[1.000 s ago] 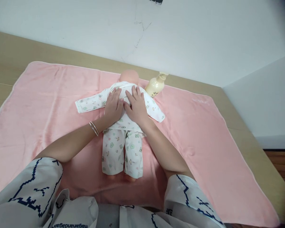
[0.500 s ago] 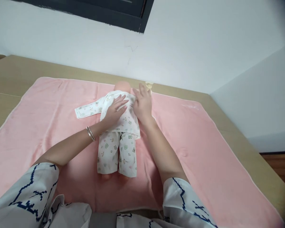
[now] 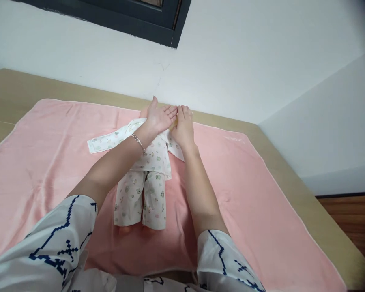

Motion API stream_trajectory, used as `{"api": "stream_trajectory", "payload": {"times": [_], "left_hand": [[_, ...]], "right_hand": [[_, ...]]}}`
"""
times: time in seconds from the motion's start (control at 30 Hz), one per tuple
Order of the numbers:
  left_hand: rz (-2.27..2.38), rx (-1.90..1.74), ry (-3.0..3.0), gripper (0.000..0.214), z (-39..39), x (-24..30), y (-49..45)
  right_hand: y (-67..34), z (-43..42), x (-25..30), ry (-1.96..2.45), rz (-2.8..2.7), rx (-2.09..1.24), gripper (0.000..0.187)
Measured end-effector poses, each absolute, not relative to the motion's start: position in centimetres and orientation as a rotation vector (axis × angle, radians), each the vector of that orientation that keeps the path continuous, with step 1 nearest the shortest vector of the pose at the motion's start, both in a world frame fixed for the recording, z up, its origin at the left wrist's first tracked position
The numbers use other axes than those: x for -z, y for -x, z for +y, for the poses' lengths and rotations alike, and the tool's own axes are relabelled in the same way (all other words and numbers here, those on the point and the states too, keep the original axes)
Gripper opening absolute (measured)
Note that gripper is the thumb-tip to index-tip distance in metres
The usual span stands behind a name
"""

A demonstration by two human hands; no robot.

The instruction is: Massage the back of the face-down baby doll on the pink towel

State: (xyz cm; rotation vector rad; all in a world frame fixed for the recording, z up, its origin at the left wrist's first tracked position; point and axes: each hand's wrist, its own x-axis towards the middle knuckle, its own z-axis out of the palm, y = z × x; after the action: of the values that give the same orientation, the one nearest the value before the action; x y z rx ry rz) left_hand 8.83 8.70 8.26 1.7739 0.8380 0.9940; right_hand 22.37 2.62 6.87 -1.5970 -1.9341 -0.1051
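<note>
A baby doll in a white printed top [image 3: 153,158] and matching white printed trousers [image 3: 129,198] lies on a pink blanket [image 3: 231,194]. Its head [image 3: 144,112] is mostly hidden behind my left hand. My left hand [image 3: 159,117] is palm up over the doll's upper chest, fingers stretched out, with a silver bangle [image 3: 138,142] on the wrist. Right beside its fingertips, my right hand [image 3: 184,129] is closed round a small yellowish object [image 3: 174,123], largely covered by the fingers. Its exact kind cannot be made out.
The blanket covers most of a wooden table [image 3: 255,142]. Behind the table's far edge stands a white wall [image 3: 219,69] with a dark frame [image 3: 158,24] above. Brown wood [image 3: 349,219] shows at the lower right.
My left hand has lifted from the doll's top, moved up and right, and turned palm up. My right hand has closed on the small yellowish object at the blanket's far edge.
</note>
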Motion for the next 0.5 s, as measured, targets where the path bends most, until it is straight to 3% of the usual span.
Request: {"api": "stream_trajectory", "payload": {"times": [0.2, 0.37, 0.5], "left_hand": [[0.887, -1.059, -1.839, 0.067, 6.9, -8.2, -7.5], [0.669, -0.984, -1.130, 0.079, 0.7, -9.3, -4.4], [0.597, -0.976, -0.750, 0.074, -2.2, -9.9, -2.1]], "right_hand": [[-22.5, 2.3, -7.3, 1.613, -1.971, 0.111, 0.068], [-22.2, 2.0, -7.5, 1.670, -1.987, 0.186, 0.063], [-21.5, 1.5, -7.6, 1.707, -1.992, 0.166, 0.052]]}}
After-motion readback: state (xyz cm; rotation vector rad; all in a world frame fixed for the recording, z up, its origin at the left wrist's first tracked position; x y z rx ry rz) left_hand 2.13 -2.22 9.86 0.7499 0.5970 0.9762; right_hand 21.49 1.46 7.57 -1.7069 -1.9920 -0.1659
